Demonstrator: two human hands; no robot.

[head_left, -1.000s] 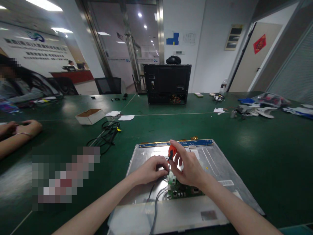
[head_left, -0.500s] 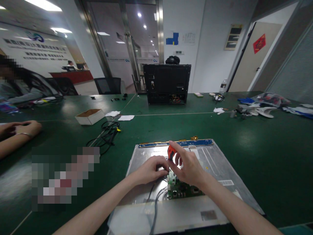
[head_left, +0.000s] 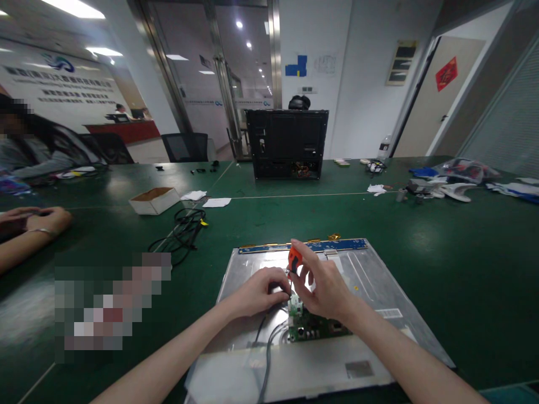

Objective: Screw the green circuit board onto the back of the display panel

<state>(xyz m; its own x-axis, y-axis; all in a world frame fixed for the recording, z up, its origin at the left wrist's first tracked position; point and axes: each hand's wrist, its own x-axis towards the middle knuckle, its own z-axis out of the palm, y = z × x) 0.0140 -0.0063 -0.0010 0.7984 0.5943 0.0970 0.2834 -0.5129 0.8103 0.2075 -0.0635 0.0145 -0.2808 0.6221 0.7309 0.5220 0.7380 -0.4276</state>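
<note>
My right hand (head_left: pixel 322 283) grips a screwdriver (head_left: pixel 294 260) with a short orange and black handle, held upright with its thin shaft pointing down. The index finger rests on top of the handle. My left hand (head_left: pixel 267 292) is closed in a pinch beside the shaft's lower end; what its fingertips hold is hidden. Below both hands lies a silver display panel (head_left: pixel 389 336), back side up, with a green circuit board (head_left: pixel 309 325) near its middle. Grey cables (head_left: pixel 268 359) run from beside the board toward me. A blue circuit strip (head_left: pixel 351 244) lines the panel's far edge.
A black monitor housing (head_left: pixel 290 140) stands at the back of the green table. To the left are an open white box (head_left: pixel 154 201), coiled black cables (head_left: pixel 185 230) and another person's hands (head_left: pixel 48 221). Plastic bags and loose parts (head_left: pixel 463 171) lie at the far right.
The screwdriver's handle has turned slightly within my right fingers, and its shaft shows more clearly. Both hands keep nearly the same place.
</note>
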